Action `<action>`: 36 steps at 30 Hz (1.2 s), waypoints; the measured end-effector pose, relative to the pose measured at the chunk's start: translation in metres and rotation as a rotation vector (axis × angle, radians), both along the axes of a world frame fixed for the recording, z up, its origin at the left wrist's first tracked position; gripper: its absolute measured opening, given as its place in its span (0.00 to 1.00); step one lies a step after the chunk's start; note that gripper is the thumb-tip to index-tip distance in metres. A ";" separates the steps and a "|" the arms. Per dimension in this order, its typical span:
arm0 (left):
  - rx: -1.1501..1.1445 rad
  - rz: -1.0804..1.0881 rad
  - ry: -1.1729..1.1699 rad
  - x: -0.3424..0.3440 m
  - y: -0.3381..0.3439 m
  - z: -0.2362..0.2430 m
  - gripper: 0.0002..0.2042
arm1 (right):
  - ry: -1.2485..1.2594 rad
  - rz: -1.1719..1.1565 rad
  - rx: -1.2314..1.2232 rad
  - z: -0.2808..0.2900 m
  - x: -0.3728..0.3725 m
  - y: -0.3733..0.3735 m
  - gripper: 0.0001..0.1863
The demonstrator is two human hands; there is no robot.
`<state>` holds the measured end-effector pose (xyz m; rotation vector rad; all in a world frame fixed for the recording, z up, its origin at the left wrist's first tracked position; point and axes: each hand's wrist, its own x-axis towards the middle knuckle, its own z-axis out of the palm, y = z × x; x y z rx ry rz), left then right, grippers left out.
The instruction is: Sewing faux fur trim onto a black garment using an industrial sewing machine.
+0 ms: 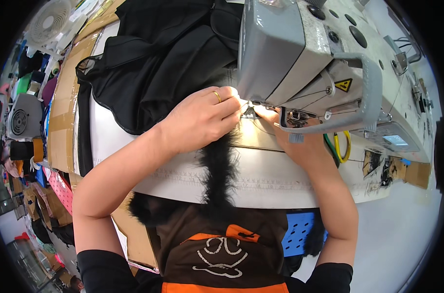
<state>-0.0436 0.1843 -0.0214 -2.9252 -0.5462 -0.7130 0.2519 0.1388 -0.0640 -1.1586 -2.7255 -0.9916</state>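
My left hand (200,119) is closed, its thumb and fingertips pinched together just left of the needle area of a grey and white sewing machine (274,49). From under it a fluffy black fur trim (218,168) hangs down over the table's front edge toward my lap. My fingers cover the trim's upper end. My right hand (297,141) reaches in from the other side, one fingertip close to the presser foot (250,113). The machine's head and grey guard hide most of its fingers. A black garment (158,73) lies bunched behind my left hand.
The white sewing table (275,176) has a ruler scale along its front. Yellow- and green-handled scissors (343,146) lie right of my right hand. Cardboard (63,107) lines the left edge. Black fur and a blue perforated crate (300,234) are below the table edge.
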 end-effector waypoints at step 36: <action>0.115 -0.007 0.125 0.000 0.003 0.002 0.07 | 0.568 0.015 -0.316 0.014 -0.016 0.004 0.10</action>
